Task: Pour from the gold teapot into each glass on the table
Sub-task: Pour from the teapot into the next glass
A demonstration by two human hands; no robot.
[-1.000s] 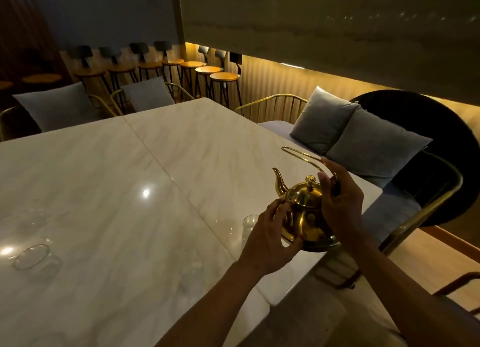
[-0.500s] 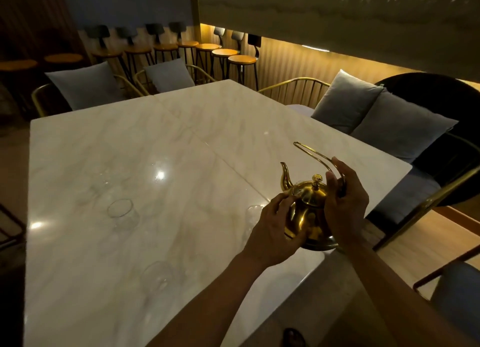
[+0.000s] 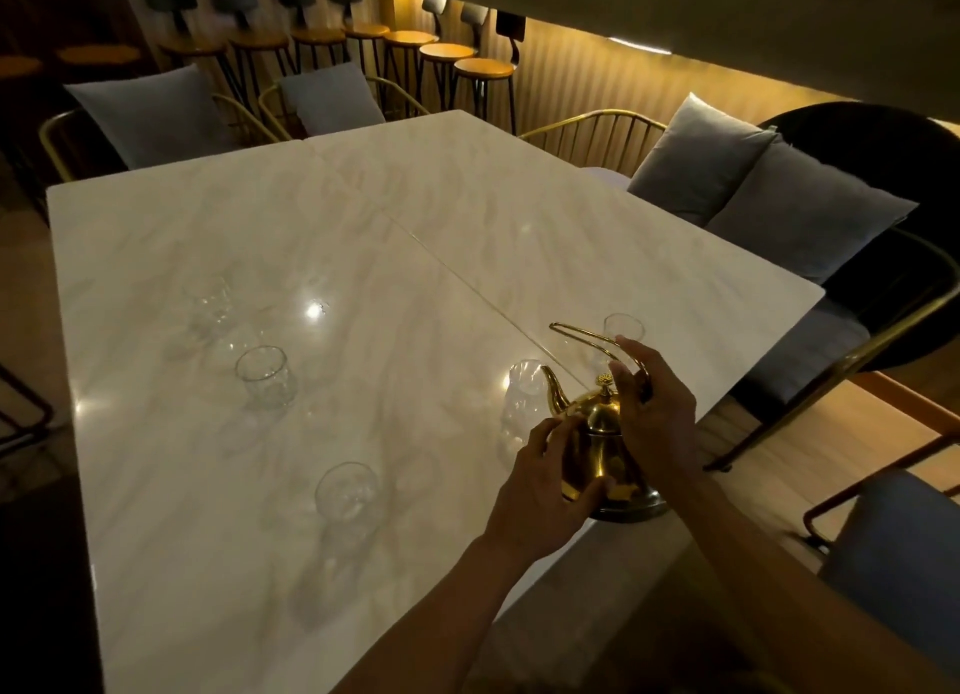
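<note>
The gold teapot is held upright over the near right edge of the white marble table, spout pointing left. My left hand cups its belly from the left. My right hand grips the wire handle by the lid. A tall clear glass stands just left of the spout. Another glass peeks out behind the handle. Further left stand a short tumbler, a faint glass behind it, and a tall glass near the front.
Gold wire chairs with grey cushions line the right side, and two more cushions sit at the far end. A row of bar stools stands against the back wall. A grey seat is at the near right.
The view has tipped down and left, bringing several glasses on the left of the table into sight. Both hands keep the same hold on the teapot, which has shifted slightly left toward the tall glass.
</note>
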